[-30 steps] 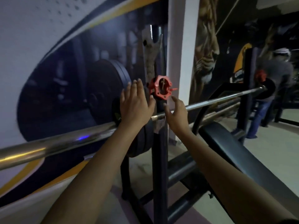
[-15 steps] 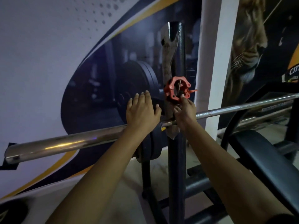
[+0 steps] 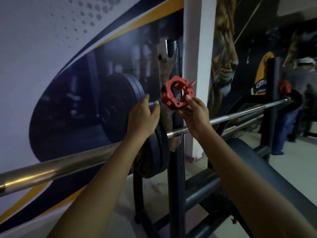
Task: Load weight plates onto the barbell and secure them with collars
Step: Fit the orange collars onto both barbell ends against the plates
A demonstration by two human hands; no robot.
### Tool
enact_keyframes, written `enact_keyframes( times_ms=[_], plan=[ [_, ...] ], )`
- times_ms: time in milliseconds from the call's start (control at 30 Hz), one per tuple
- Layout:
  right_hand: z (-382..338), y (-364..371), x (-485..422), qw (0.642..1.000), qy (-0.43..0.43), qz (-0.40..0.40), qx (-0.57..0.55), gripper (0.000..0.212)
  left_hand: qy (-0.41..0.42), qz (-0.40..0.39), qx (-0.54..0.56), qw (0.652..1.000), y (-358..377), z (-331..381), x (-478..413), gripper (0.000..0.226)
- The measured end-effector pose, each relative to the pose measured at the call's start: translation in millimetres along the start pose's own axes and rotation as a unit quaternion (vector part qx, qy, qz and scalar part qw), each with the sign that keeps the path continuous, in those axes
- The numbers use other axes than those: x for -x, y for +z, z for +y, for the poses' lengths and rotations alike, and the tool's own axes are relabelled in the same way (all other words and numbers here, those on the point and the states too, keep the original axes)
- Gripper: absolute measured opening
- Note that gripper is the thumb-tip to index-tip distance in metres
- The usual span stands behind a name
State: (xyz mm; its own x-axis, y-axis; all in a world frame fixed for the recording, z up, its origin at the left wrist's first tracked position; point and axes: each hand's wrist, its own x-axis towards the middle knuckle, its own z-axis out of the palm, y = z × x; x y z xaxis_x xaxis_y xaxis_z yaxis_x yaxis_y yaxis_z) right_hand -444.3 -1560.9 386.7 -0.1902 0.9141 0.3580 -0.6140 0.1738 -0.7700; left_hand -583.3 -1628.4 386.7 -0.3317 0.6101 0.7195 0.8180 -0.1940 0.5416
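A black rack upright [image 3: 176, 169] with a worn metal cradle plate [image 3: 165, 69] carries the barbell [image 3: 51, 170], seated just below the fingers [image 3: 190, 100] of the right hand [image 3: 197, 115]; a second upright [image 3: 272, 79], well right of them, bears its far end

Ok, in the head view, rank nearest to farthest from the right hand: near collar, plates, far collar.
1. Near collar: pinched in the right hand.
2. Plates: on the bar, lower left.
3. Far collar: far right, near the bar's other end.
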Motion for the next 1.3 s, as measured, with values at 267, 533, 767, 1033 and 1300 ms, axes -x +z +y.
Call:
enact_keyframes(
  times_ms=[267,533,767,1033,1300],
  plan=[
    [26,71,97,0.995,-0.05,0.046,0.075,0.032,-0.017,-0.1,0.278,0.955,-77,-30,6,0.04],
    [65,160,194,0.99,-0.059,0.061,0.111,0.028,-0.032,-0.206,0.313,0.927,-182,-84,43,0.036],
    [99,224,256,0.98,-0.025,0.062,0.187,0.027,-0.101,-0.228,0.375,0.893,-269,-133,86,0.019],
    [142,273,318,0.973,0.01,0.071,0.218,0.024,-0.142,-0.216,0.364,0.895,-329,-184,141,0.025],
    [173,316,343,0.968,0.027,0.112,0.224,0.006,-0.187,-0.202,0.427,0.861,-347,-230,156,0.021]
  ],
)
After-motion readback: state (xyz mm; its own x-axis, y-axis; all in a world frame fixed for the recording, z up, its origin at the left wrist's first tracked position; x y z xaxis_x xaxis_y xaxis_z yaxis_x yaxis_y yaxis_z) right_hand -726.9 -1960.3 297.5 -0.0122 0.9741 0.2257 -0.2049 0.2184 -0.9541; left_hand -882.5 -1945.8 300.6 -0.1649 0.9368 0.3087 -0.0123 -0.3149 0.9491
